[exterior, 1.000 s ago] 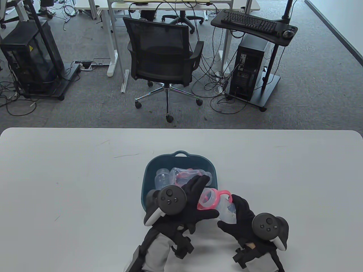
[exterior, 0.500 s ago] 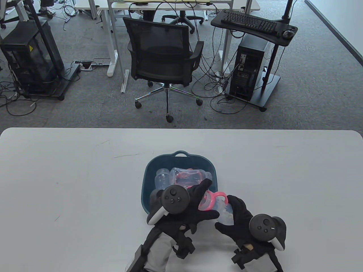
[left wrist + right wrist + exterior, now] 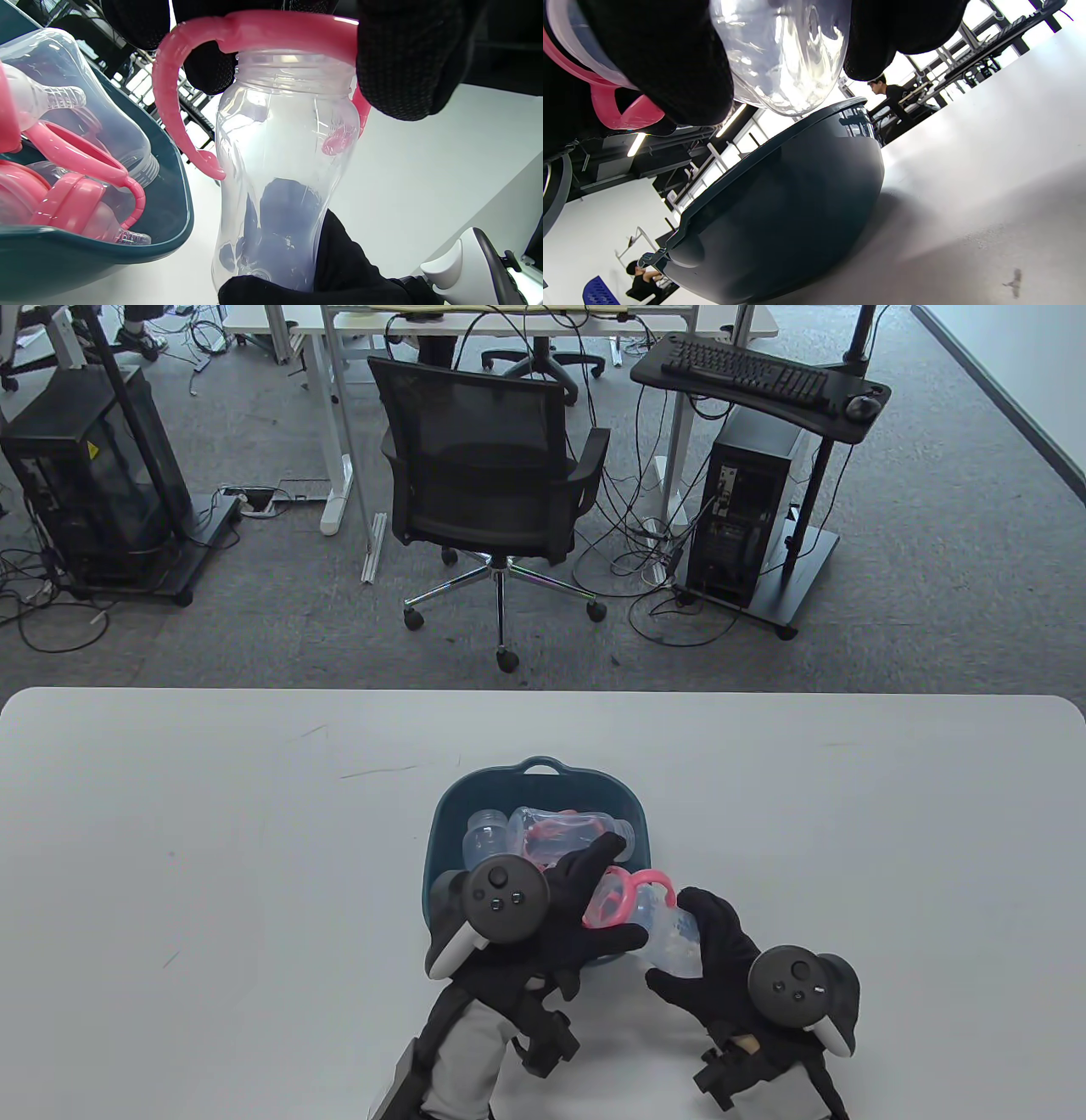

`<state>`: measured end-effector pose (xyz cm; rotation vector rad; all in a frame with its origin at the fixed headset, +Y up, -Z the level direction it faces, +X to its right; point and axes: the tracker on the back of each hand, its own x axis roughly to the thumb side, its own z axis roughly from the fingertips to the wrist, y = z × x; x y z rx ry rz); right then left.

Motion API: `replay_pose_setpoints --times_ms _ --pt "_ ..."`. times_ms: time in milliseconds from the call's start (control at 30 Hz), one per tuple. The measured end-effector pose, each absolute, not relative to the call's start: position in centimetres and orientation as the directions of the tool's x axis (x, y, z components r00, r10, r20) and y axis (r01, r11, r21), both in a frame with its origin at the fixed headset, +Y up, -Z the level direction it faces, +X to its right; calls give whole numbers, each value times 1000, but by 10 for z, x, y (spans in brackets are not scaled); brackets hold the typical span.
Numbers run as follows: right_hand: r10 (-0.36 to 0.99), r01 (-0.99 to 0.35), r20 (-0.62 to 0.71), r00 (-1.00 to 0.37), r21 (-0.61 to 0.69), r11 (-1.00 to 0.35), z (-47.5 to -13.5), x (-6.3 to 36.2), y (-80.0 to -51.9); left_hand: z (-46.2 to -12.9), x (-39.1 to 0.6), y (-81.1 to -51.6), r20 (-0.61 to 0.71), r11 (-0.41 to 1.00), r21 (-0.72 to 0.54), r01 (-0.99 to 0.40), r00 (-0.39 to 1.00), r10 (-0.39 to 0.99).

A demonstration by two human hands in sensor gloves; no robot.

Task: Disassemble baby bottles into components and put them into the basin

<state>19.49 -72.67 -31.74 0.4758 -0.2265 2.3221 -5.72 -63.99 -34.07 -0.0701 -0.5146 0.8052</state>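
Note:
A clear baby bottle (image 3: 670, 933) (image 3: 280, 169) hangs tilted over the basin's right front rim. My right hand (image 3: 708, 954) grips its base. My left hand (image 3: 585, 899) pinches the pink handle ring (image 3: 615, 899) (image 3: 254, 31) around the bottle's open threaded neck; the ring's two handles curve down the sides. The dark teal basin (image 3: 441, 831) (image 3: 780, 203) holds another clear bottle (image 3: 485, 836), a clear bottle with pink parts (image 3: 568, 831) and pink handle pieces (image 3: 85, 161).
The white table (image 3: 212, 831) spreads wide on both sides of the basin. Beyond its far edge stand a black office chair (image 3: 492, 466), desks, computer towers and cables on grey carpet.
Both hands and the bottle have shifted slightly left toward the basin. The pink ring has slid a little away from the bottle's body.

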Motion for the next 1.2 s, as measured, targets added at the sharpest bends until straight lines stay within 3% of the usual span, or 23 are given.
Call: replay_pose_setpoints --times_ms 567,867,1200 --pt "640 -708 398 -657 -34 -705 -317 197 -726 -338 -52 -641 449 687 -201 -698 557 698" --pt "637 -703 387 -667 -43 -710 -318 201 -726 -341 -79 -632 404 563 -175 -808 463 789" --pt "641 -707 384 -665 -45 -706 -318 202 -725 -351 -124 -637 245 549 -23 -835 528 813"
